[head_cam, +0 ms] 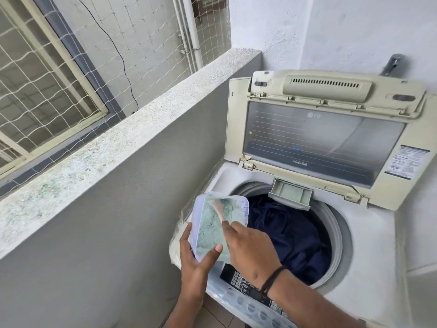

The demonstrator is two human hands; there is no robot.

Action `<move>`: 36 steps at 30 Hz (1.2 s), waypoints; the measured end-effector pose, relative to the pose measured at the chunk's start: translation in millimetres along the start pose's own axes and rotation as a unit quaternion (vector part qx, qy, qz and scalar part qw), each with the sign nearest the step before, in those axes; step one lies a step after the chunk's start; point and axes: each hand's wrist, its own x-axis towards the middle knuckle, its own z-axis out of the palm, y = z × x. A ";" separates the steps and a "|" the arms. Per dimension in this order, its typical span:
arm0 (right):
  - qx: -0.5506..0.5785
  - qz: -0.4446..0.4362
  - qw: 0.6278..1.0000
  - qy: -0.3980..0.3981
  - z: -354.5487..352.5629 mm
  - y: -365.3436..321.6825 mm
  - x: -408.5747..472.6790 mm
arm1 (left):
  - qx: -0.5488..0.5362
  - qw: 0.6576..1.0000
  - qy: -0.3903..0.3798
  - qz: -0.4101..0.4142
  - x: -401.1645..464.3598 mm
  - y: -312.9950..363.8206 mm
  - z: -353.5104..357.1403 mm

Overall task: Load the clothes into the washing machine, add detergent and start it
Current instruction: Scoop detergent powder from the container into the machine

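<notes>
Top-loading washing machine (369,235) against white balcony wall (354,31), lid raised. Left hand (196,254) gripping detergent tub (212,223) beside drum; right hand (248,247) fingers dipped inside, grip hidden.

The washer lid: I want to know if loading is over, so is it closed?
No, the lid stands raised behind the drum opening, where dark blue clothes lie in plain sight.

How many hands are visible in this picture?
2. The left hand holds the detergent box beside the washer's drum. The right hand reaches into that box, its fingertips hidden behind the plastic.
</notes>
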 end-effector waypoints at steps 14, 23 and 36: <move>0.081 -0.007 0.997 -0.011 0.9 8.5 -13.6 | -0.013 1.000 0.016 -0.011 4.0 0.8 -0.1; 0.089 0.068 0.992 0.063 -1.3 15.2 -9.5 | -0.036 0.999 0.018 -0.017 6.2 -0.9 -2.0; 0.136 -0.015 0.991 -0.006 -5.0 4.1 -12.5 | -0.009 0.999 0.035 -0.033 13.9 -8.3 -0.9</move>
